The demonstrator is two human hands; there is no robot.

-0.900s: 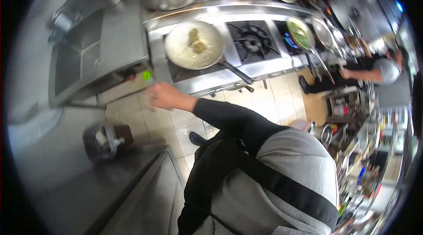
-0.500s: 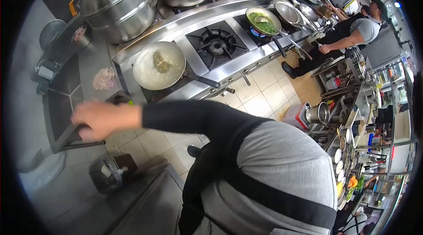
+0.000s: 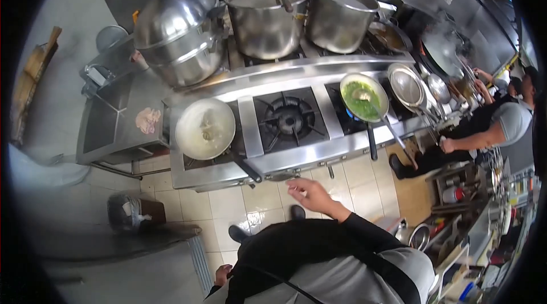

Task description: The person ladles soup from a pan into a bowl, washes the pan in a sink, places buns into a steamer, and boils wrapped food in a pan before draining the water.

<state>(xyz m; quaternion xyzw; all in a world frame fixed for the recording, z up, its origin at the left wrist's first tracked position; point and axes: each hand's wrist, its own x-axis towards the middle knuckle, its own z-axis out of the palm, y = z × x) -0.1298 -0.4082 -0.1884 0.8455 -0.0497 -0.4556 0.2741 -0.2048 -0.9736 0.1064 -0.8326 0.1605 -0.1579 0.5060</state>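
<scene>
My right hand point(image 3: 310, 196) is in the air in front of the stove, fingers loosely bent and apart, with nothing visible in it. The handle of a pale frying pan point(image 3: 191, 130) points toward it without touching. That pan sits on the left burner with cloudy liquid and a brownish lump whose kind I cannot make out. Low by my side is my left hand point(image 3: 223, 275), small in view, its fingers partly hidden by the black apron point(image 3: 296, 241). On the right burner, over a blue flame, a second pan point(image 3: 383, 90) holds green food and a ladle point(image 3: 393, 133).
A domed steamer pot point(image 3: 176, 36) and two tall stockpots point(image 3: 265, 30) line the back shelf. Raw meat point(image 3: 148, 120) lies on the counter beside the sink point(image 3: 105, 127). A co-worker point(image 3: 484, 133) stands at the right by a steaming wok point(image 3: 439, 56). A bin point(image 3: 154, 213) stands lower left.
The view has swung so the stove sits more level. My arm, stretched toward the sink side before, is drawn back, and my right hand is before the stove. My left hand has come into view.
</scene>
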